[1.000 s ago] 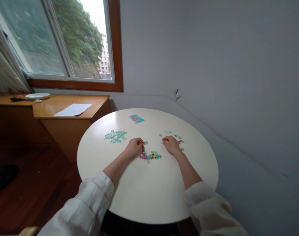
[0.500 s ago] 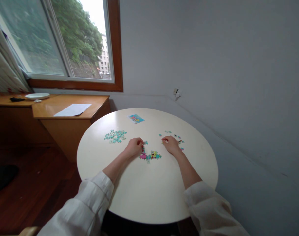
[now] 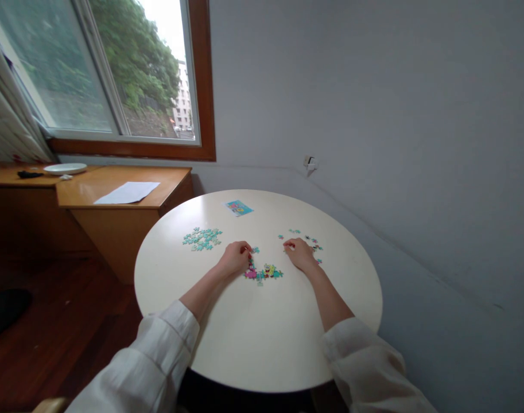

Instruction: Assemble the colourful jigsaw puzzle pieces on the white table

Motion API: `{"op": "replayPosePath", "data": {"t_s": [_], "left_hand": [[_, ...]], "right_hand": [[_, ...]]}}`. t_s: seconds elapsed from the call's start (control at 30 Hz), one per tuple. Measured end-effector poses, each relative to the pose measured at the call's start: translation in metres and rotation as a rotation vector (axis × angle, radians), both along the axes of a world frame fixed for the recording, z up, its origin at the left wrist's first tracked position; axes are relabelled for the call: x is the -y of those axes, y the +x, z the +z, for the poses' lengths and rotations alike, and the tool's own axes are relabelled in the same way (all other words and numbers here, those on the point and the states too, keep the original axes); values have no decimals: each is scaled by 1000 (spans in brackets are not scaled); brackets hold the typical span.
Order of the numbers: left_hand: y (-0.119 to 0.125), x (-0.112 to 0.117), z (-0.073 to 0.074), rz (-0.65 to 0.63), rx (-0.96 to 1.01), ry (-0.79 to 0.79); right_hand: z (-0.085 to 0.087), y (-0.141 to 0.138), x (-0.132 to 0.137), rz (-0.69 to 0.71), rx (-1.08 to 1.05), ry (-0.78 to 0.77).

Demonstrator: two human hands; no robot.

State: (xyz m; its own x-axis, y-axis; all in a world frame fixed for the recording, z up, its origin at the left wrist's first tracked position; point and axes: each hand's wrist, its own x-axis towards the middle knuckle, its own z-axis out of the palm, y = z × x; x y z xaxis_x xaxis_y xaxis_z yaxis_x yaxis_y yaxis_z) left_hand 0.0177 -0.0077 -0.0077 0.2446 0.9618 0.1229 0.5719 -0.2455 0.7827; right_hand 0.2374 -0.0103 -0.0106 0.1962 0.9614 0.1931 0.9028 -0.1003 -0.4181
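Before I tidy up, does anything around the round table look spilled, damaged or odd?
I see no spill on the table; the puzzle pieces are too small to check for damage. What looks odd is a dark, uneven line slanting rightward down the wall from below the socket, perhaps a crack.

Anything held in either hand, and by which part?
Can't tell. The left hand pinches near the joined puzzle pieces, the right hand beside loose pieces; no gripped piece shows clearly.
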Motion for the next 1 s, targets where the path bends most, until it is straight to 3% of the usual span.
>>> {"op": "replayPosePath", "data": {"t_s": [0.53,0.8,1.0], "left_hand": [[0,2,3,-12,2,-8],[-1,1,2,-12,-12,6],[-1,2,3,-9,-20,10]], "right_hand": [[0,-1,0,-6,-4,-14],[0,5,3,-289,88,34],[-5,7,0,-283,105,-90]]}}
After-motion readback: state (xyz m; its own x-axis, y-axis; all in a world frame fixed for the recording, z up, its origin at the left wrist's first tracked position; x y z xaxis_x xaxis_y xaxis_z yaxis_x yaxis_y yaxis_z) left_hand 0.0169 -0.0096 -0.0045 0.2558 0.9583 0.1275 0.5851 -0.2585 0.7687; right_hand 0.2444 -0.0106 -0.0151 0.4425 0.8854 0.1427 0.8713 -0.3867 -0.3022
